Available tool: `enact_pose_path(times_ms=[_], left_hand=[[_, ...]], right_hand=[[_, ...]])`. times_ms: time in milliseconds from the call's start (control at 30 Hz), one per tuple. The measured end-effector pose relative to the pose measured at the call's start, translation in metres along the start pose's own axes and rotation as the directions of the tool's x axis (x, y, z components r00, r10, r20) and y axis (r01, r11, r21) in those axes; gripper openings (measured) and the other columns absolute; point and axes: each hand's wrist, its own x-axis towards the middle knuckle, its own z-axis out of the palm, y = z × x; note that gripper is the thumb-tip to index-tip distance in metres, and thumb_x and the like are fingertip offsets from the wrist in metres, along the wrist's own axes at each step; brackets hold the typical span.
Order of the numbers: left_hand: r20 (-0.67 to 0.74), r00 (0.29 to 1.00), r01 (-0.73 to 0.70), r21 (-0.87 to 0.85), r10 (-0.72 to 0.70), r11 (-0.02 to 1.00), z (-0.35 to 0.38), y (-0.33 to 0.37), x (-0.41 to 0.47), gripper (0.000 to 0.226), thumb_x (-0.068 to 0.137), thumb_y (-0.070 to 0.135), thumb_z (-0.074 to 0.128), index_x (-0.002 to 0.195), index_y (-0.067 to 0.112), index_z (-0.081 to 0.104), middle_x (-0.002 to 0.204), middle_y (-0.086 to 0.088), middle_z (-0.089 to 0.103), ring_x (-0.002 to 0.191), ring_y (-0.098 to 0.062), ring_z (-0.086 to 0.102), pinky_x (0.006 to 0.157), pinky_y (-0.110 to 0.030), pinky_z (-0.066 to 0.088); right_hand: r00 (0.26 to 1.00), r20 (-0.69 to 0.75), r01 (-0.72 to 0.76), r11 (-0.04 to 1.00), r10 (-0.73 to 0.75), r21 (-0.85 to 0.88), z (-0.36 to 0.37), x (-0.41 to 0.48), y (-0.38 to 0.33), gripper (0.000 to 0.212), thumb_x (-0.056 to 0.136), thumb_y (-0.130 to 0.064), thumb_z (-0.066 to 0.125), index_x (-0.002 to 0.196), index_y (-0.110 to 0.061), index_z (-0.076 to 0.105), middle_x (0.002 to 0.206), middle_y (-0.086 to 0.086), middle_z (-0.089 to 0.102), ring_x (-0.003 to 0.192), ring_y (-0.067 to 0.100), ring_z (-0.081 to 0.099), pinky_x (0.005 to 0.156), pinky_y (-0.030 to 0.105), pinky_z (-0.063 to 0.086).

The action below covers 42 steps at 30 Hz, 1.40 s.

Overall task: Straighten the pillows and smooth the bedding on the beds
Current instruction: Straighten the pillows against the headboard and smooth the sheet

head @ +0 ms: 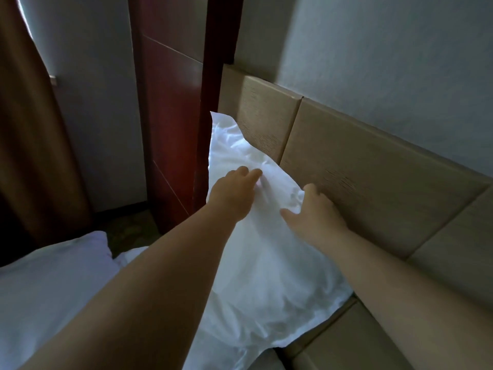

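Pillow (266,263), white and creased, is leaning upright against the tan headboard (373,188), and we are holding it between our two hands. Our left hand (232,193) is pressing its front face with fingers spread apart; our right hand (314,214) is cupping the edge nearest the headboard, fingers loosely apart. Left of our grip, another pillow (53,276) is lying on the bed.

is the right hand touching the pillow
Touching. The head view shows the right hand laid on the white pillow, fingers curled over its edge beside the headboard, fabric bunched under them.
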Motion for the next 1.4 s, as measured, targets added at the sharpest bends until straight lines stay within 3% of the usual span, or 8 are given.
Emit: enact_pose_path(times_ms=[367, 567, 700, 900, 1033, 1167, 1300, 1400], left_hand=[[0.031, 0.998, 0.054, 0.021, -0.055, 0.998, -0.005, -0.015, -0.019, 0.044, 0.099, 0.023, 0.035, 0.143, 0.026, 0.037, 0.142, -0.006, 0.043, 0.121, -0.03, 0.049, 0.094, -0.046, 0.047], [0.295, 0.945, 0.113, 0.107, -0.14, 0.988, -0.035, -0.015, -0.056, 0.064, 0.088, 0.006, 0.043, 0.144, 0.034, 0.031, 0.14, -0.002, 0.042, 0.123, -0.026, 0.046, 0.098, -0.044, 0.046], [0.383, 0.907, 0.117, 0.167, -0.173, 0.979, -0.069, 0.006, -0.082, 0.06, 0.087, 0.005, 0.042, 0.14, 0.034, 0.037, 0.14, 0.0, 0.045, 0.125, -0.024, 0.047, 0.101, -0.043, 0.045], [0.419, 0.891, 0.017, 0.352, -0.174, 0.936, -0.117, 0.098, -0.154, 0.053, 0.093, 0.012, 0.043, 0.141, 0.033, 0.036, 0.138, 0.0, 0.047, 0.126, -0.023, 0.048, 0.098, -0.04, 0.047], [0.447, 0.89, -0.143, 0.468, -0.094, 0.872, -0.139, 0.195, -0.237, 0.052, 0.093, 0.012, 0.046, 0.139, 0.033, 0.038, 0.136, 0.002, 0.048, 0.124, -0.021, 0.049, 0.095, -0.037, 0.046], [0.476, 0.876, -0.182, 0.468, -0.073, 0.865, -0.162, 0.268, -0.293, 0.051, 0.092, 0.012, 0.049, 0.139, 0.032, 0.039, 0.136, 0.001, 0.048, 0.122, -0.02, 0.051, 0.091, -0.033, 0.043], [0.485, 0.874, -0.215, 0.427, -0.022, 0.879, -0.184, 0.363, -0.371, 0.049, 0.094, 0.012, 0.048, 0.139, 0.029, 0.041, 0.136, -0.002, 0.05, 0.117, -0.022, 0.053, 0.092, -0.032, 0.044], [0.476, 0.879, -0.232, 0.413, 0.008, 0.881, -0.199, 0.409, -0.41, 0.045, 0.094, 0.009, 0.046, 0.136, 0.025, 0.045, 0.136, -0.003, 0.05, 0.119, -0.022, 0.052, 0.092, -0.031, 0.041]], right_hand=[[0.919, -0.208, 0.293, 0.934, -0.334, -0.203, -0.006, -0.011, -0.007, 0.045, 0.085, -0.024, 0.053, 0.129, -0.013, 0.044, 0.134, 0.01, 0.045, 0.119, 0.029, 0.044, 0.091, 0.038, 0.042], [0.849, -0.104, 0.479, 0.838, -0.517, -0.261, -0.022, -0.045, -0.019, 0.034, 0.082, -0.009, 0.047, 0.116, -0.01, 0.05, 0.113, 0.009, 0.054, 0.106, 0.032, 0.05, 0.076, 0.037, 0.041], [0.847, 0.06, 0.527, 0.818, -0.529, -0.229, -0.037, -0.072, -0.022, 0.033, 0.085, -0.013, 0.044, 0.118, -0.013, 0.048, 0.114, 0.007, 0.055, 0.11, 0.03, 0.05, 0.087, 0.04, 0.044], [0.863, 0.224, 0.486, 0.867, -0.454, -0.114, -0.084, -0.151, 0.003, 0.045, 0.089, -0.013, 0.039, 0.133, -0.023, 0.045, 0.133, 0.004, 0.05, 0.117, 0.029, 0.049, 0.09, 0.038, 0.046], [0.868, 0.189, 0.495, 0.833, -0.46, -0.246, -0.135, -0.254, 0.058, 0.039, 0.088, -0.016, 0.04, 0.125, -0.025, 0.049, 0.123, 0.004, 0.054, 0.109, 0.031, 0.052, 0.075, 0.031, 0.037], [0.884, 0.192, 0.464, 0.846, -0.426, -0.261, -0.181, -0.332, 0.11, 0.021, 0.088, -0.022, 0.041, 0.105, -0.026, 0.052, 0.113, 0.003, 0.057, 0.088, 0.026, 0.052, 0.068, 0.03, 0.039], [0.909, 0.217, 0.407, 0.874, -0.357, -0.266, -0.227, -0.427, 0.166, 0.031, 0.085, -0.021, 0.043, 0.114, -0.023, 0.054, 0.119, 0.004, 0.059, 0.102, 0.029, 0.058, 0.084, 0.038, 0.051], [0.901, 0.26, 0.41, 0.88, -0.349, -0.241, -0.245, -0.472, 0.185, 0.038, 0.086, -0.02, 0.044, 0.124, -0.027, 0.05, 0.123, 0.004, 0.056, 0.106, 0.026, 0.055, 0.078, 0.031, 0.045]])
